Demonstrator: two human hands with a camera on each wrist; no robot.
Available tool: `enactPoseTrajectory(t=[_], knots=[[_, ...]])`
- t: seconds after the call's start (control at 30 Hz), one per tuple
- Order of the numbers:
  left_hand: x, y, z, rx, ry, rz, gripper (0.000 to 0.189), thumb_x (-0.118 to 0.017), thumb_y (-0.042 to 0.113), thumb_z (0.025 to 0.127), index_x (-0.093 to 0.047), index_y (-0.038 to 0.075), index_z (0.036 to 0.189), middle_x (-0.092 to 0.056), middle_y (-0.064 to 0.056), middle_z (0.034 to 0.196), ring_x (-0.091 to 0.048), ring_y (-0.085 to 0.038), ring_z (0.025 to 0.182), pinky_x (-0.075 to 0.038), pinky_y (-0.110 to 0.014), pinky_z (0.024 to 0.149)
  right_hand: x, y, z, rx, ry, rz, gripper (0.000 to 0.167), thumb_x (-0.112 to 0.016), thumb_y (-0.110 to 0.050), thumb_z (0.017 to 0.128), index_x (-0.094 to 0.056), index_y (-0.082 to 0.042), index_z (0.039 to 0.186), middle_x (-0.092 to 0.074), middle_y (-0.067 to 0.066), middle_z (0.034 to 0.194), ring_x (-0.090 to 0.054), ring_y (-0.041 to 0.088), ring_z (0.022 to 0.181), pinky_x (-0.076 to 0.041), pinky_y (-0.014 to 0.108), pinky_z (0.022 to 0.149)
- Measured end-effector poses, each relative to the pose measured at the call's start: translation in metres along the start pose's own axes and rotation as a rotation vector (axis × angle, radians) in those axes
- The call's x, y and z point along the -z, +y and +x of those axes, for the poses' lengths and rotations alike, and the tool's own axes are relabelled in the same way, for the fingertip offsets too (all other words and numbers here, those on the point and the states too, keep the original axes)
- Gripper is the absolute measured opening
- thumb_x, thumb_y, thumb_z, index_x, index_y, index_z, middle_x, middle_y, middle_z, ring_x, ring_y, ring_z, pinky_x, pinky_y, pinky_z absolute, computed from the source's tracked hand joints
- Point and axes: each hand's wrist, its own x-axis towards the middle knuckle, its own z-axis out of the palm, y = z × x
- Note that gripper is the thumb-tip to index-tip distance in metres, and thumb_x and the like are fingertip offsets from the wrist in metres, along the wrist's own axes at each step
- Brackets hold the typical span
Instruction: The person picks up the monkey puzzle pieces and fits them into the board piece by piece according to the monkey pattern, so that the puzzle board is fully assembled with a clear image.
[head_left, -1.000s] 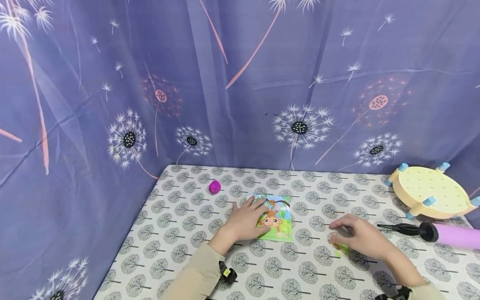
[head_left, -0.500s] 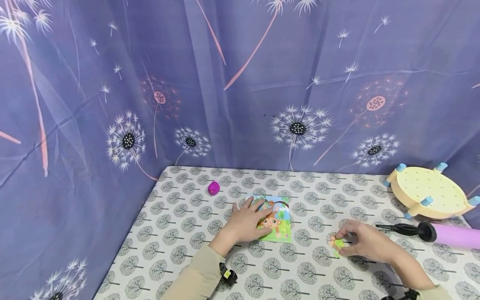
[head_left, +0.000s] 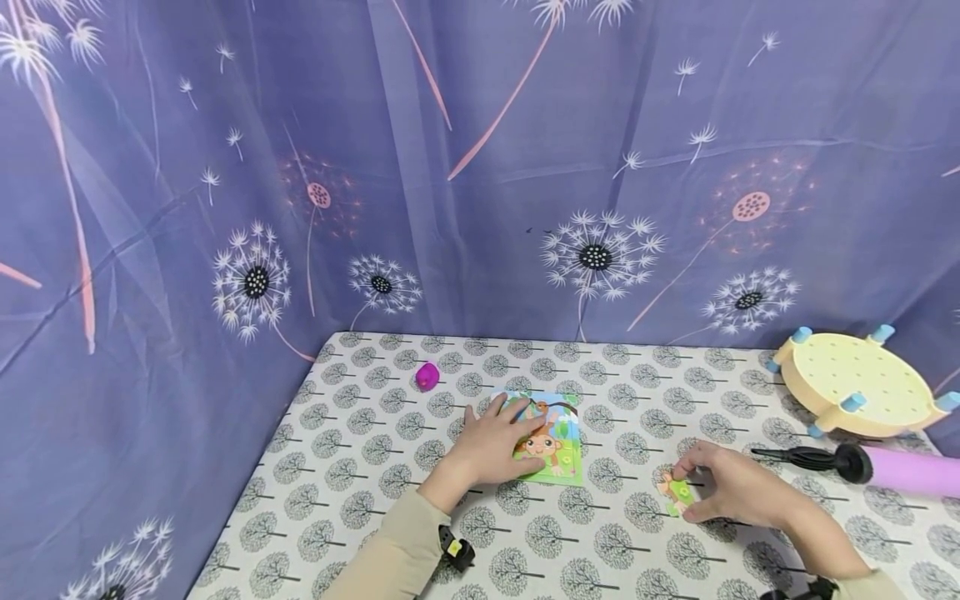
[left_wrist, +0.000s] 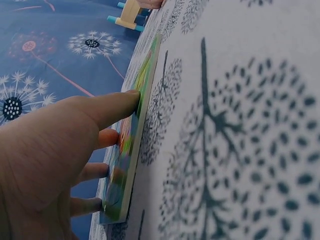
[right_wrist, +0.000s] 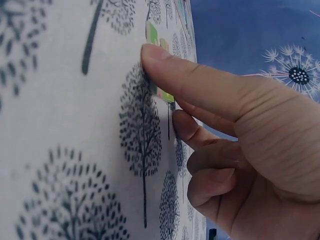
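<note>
My left hand (head_left: 489, 443) rests with spread fingers on a square picture puzzle (head_left: 566, 454) showing a monkey on green and blue, and covers its left part. In the left wrist view, the thumb and fingertips touch the top of the thin puzzle board (left_wrist: 131, 162). Off to the right, my right hand (head_left: 738, 485) pinches a small green and orange puzzle piece (head_left: 677, 495) between thumb and index finger, at the tablecloth. In the right wrist view, the thumb hides part of the piece (right_wrist: 152, 33), while the other fingers are curled.
A magenta toy (head_left: 427, 377) sits behind the left hand. At the right are a yellow oval stool-like item (head_left: 858, 379) with blue-tipped legs and a pink cylinder with a black nozzle (head_left: 852, 463). A purple dandelion curtain (head_left: 480, 208) borders the tree-print tablecloth (head_left: 570, 533).
The right hand has shifted slightly, and the puzzle piece, mostly hidden under its fingers before, now shows more and is turned a little. The left hand stays on the puzzle.
</note>
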Motion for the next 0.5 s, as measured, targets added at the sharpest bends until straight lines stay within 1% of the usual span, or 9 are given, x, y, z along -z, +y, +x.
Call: enactPoseTrajectory(t=[0.07,0.2,0.3,0.37,0.43,0.5], knots=[[0.0,0.0,0.0,-0.003,0.0,-0.003,0.074,-0.055,0.072,0.095,-0.042,0.038,0.159,-0.029,0.001,0.17,-0.025,-0.039,0.154,-0.026,-0.083,0.108,0.0,0.0,-0.001,0.003,0.005,0.009,0.05,-0.094,-0.046,0.065,-0.068,-0.024,0.102,-0.062,-0.012,0.105,-0.06,0.008,0.092,-0.055,0.035,0.085],[0.0,0.001,0.0,-0.006,0.0,0.001,0.073,-0.055,0.071,0.095,-0.042,0.038,0.159,-0.029,0.0,0.169,-0.025,-0.04,0.154,-0.026,-0.083,0.108,-0.002,0.0,-0.003,-0.003,0.003,0.069,0.048,-0.093,-0.045,0.068,-0.067,-0.023,0.102,-0.064,-0.013,0.1,-0.059,0.004,0.087,-0.055,0.028,0.079],[0.001,0.001,0.0,-0.005,-0.003,0.004,0.073,-0.055,0.071,0.095,-0.042,0.038,0.159,-0.028,0.0,0.17,-0.025,-0.04,0.154,-0.026,-0.083,0.108,-0.004,0.004,-0.004,0.023,0.017,0.12,0.043,-0.092,-0.043,0.072,-0.066,-0.025,0.101,-0.064,-0.012,0.098,-0.058,0.005,0.084,-0.054,0.026,0.075],[0.001,0.002,0.0,-0.003,-0.004,0.005,0.074,-0.055,0.071,0.095,-0.042,0.038,0.16,-0.028,0.0,0.17,-0.024,-0.04,0.154,-0.025,-0.083,0.108,-0.005,0.008,-0.005,0.065,0.036,0.163,0.036,-0.091,-0.037,0.076,-0.067,-0.025,0.101,-0.065,-0.011,0.095,-0.058,0.007,0.08,-0.054,0.025,0.07],[0.002,0.002,-0.001,0.0,-0.005,0.003,0.075,-0.056,0.072,0.094,-0.042,0.038,0.16,-0.028,0.0,0.17,-0.024,-0.04,0.154,-0.025,-0.083,0.108,-0.006,0.011,-0.005,0.124,0.05,0.226,0.027,-0.088,-0.024,0.082,-0.069,-0.022,0.101,-0.066,-0.006,0.092,-0.059,0.011,0.075,-0.054,0.024,0.065],[0.003,0.002,-0.001,0.002,-0.004,0.001,0.078,-0.057,0.074,0.093,-0.042,0.037,0.16,-0.028,-0.001,0.17,-0.024,-0.04,0.154,-0.025,-0.083,0.108,-0.005,0.014,-0.006,0.171,0.06,0.281,0.02,-0.083,-0.013,0.087,-0.07,-0.019,0.102,-0.068,-0.002,0.09,-0.062,0.013,0.073,-0.056,0.024,0.063]])
